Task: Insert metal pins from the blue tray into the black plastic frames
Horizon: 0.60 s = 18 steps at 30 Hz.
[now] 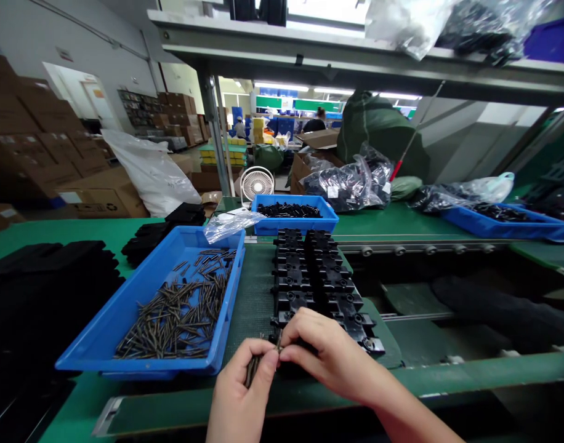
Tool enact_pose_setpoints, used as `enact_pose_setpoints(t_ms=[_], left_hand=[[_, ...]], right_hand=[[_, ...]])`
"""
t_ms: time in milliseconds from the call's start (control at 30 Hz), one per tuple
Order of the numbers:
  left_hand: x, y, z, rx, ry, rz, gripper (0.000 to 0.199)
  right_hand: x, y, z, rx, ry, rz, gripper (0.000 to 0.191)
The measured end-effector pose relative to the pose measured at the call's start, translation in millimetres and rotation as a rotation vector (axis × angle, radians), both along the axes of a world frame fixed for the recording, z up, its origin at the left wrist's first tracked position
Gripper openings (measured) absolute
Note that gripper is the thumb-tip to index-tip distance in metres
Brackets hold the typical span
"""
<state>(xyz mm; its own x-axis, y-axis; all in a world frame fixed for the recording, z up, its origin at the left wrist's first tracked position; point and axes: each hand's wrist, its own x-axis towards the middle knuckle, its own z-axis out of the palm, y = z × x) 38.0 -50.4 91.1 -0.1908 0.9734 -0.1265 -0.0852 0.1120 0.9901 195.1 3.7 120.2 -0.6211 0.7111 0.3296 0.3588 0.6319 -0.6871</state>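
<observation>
My left hand [242,387] is closed around a small bunch of dark metal pins [251,371], which stick out below my fingers. My right hand [328,354] pinches a single pin [278,344] between thumb and fingertips, close to my left fingers. Just beyond my hands lie two rows of black moulded plastic parts [314,277] on the green mat [252,307], the nearest almost touching my right hand. To the left, a blue plastic tray [125,311] holds many loose dark pins [180,314].
Stacks of black parts [46,271] stand left of the tray. Farther back are blue trays [294,215] [503,221] of black parts, plastic bags [351,184], a white desk fan [257,183], cardboard boxes [42,135] and a conveyor [425,249]. A metal shelf [356,55] runs overhead.
</observation>
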Motion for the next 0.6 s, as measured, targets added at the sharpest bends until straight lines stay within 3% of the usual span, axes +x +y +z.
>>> enact_pose_setpoints(t_ms=[200, 400, 600], left_hand=[[-7.4, 2.3, -5.5, 0.067, 0.290, -0.039, 0.025], [-5.6, 1.9, -3.1, 0.120, 0.307, -0.006, 0.018], [-7.0, 2.4, -2.4, 0.107, 0.322, -0.062, 0.021]], right_hand=[[3.3, -2.3, 2.1, -0.029, -0.027, -0.012, 0.006], [5.0, -3.5, 3.0, 0.001, -0.066, 0.002, 0.010], [6.4, -3.8, 2.1, -0.023, -0.016, -0.008, 0.005]])
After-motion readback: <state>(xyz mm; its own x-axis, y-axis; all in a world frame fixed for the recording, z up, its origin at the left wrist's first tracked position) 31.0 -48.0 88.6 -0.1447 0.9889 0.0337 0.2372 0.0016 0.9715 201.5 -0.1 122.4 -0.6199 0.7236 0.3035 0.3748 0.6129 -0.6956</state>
